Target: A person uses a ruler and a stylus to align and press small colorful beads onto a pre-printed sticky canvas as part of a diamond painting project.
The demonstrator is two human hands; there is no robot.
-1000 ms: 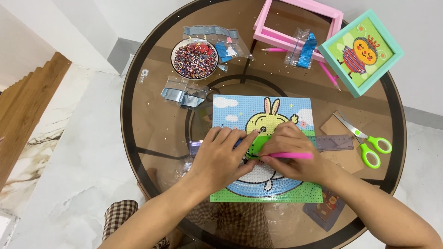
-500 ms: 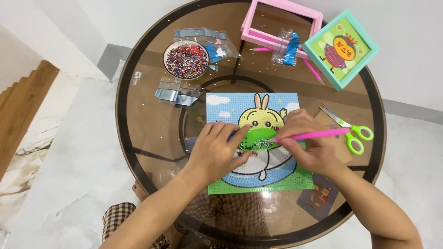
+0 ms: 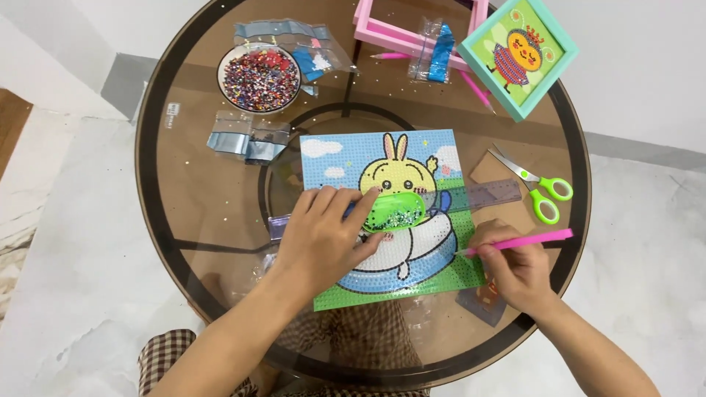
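Left hand steadied the bead tray while the pen hung off to the side

Left hand (image 3: 320,239) lay flat-fingered on the green tray (image 3: 393,211) atop the rabbit canvas (image 3: 390,220); right hand (image 3: 515,268) pinched the pink pen (image 3: 518,242) at the canvas's right edge; best kept the tray level

"What sits at the back of the round brown glass table (image 3: 184,191)?"

"A white bowl of mixed beads (image 3: 259,77), a pink wooden frame (image 3: 382,31) and a teal framed bee picture (image 3: 518,55)."

"And on the right?"

"Green-handled scissors (image 3: 540,192), beside a clear purple ruler (image 3: 485,195)."
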